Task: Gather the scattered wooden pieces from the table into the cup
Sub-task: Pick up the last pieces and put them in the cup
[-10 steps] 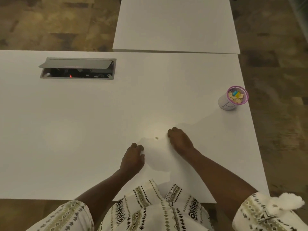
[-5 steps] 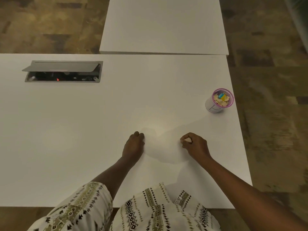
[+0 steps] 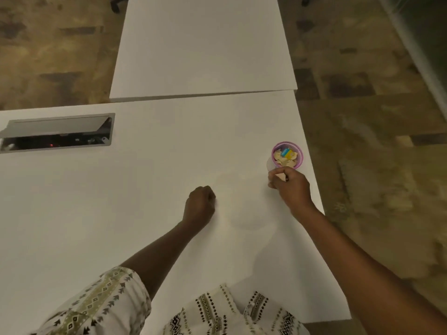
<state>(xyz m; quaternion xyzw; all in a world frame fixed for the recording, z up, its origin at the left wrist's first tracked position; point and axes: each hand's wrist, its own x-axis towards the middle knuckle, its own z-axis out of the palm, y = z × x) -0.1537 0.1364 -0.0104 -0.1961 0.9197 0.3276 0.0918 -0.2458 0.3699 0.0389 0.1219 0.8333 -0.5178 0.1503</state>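
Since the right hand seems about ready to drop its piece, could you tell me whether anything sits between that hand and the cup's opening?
Nothing visible does. The right hand, pinching a small wooden piece, is just at the near side of the cup, whose mouth is open and uncovered. The left hand rests well away on the table.

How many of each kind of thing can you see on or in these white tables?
White tables: 2
Cups: 1
Cable boxes: 1
Hands: 2
Total: 6
The wooden pieces in the cup are too jumbled to count.
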